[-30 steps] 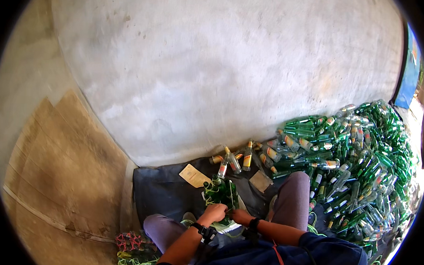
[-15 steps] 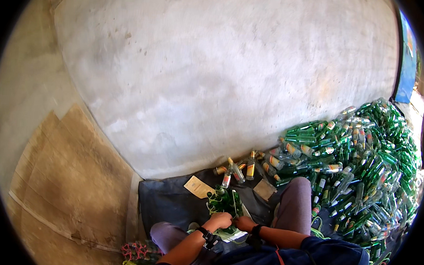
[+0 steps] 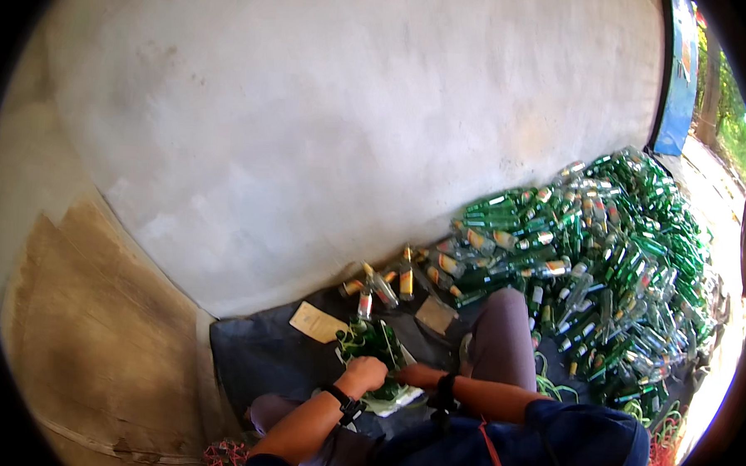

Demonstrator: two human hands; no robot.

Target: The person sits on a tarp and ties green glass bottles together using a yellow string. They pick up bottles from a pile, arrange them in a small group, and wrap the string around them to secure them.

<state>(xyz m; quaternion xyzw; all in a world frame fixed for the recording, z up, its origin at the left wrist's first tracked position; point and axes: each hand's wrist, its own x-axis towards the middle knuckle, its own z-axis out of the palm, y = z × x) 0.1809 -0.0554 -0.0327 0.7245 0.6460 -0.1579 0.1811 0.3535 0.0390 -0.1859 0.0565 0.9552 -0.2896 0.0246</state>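
Between my knees stands a cluster of green glass bottles (image 3: 372,339), with pale green netting or cord (image 3: 342,342) round its left side. White sheeting or sacking (image 3: 399,403) lies at its near side. My left hand (image 3: 363,374) is closed at the near edge of the cluster, knuckles up. My right hand (image 3: 419,376) is just to its right, fingers curled in toward the same spot. What the fingers of either hand pinch is too small and hidden to make out.
A large heap of green and clear bottles (image 3: 604,268) fills the right side. Several labelled bottles (image 3: 406,274) stand or lean by the wall. Two flat cardboard pieces (image 3: 317,322) lie on the dark sheet (image 3: 247,352). Red netting (image 3: 227,457) is at the lower left.
The whole view has swung to the right, so the scene sits further left. My hands stay at the bottle cluster, now slightly further apart, with my left hand turned more knuckles-up.
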